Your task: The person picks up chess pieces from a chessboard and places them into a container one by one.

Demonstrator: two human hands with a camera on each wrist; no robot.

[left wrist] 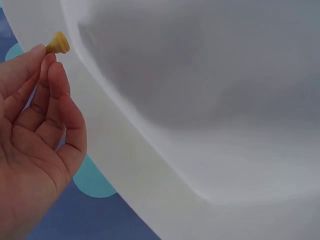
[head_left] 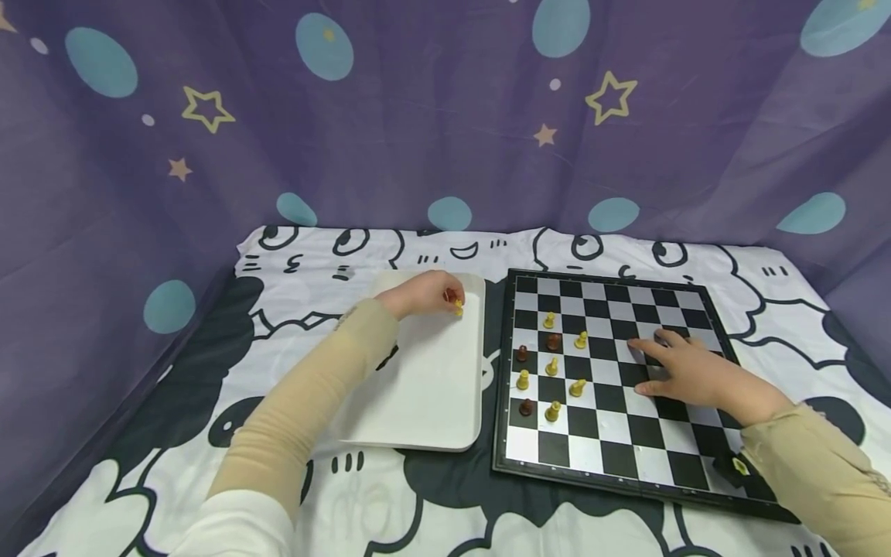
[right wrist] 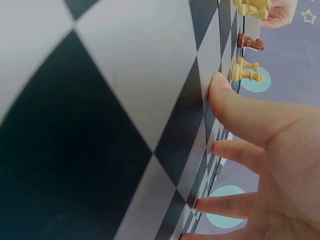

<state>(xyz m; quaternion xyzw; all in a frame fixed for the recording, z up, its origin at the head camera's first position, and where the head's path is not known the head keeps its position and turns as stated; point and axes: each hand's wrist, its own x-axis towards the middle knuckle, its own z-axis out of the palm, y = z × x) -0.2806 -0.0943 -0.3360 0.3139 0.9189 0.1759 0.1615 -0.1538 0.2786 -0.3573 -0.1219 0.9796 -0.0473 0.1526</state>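
Note:
Over the far right part of the white tray (head_left: 445,418), my left hand (head_left: 425,294) pinches a yellow chess piece (left wrist: 59,43) between thumb and fingertips. In the head view a reddish-brown spot shows at those fingers; what it is I cannot tell. My right hand (head_left: 685,370) lies with spread fingers on the right half of the chessboard (head_left: 612,460), its fingertips touching the squares. Several yellow chess pieces (head_left: 552,366) and three brown ones (head_left: 553,341) stand on the board's left side. In the right wrist view, some yellow pieces (right wrist: 245,75) appear beyond the thumb.
The tray lies left of the board, with a narrow strip of patterned cloth (head_left: 487,371) between them. A purple curtain (head_left: 445,116) hangs behind. Near the board's front right corner, a small black object (head_left: 731,469) with a yellow mark sits by the right sleeve.

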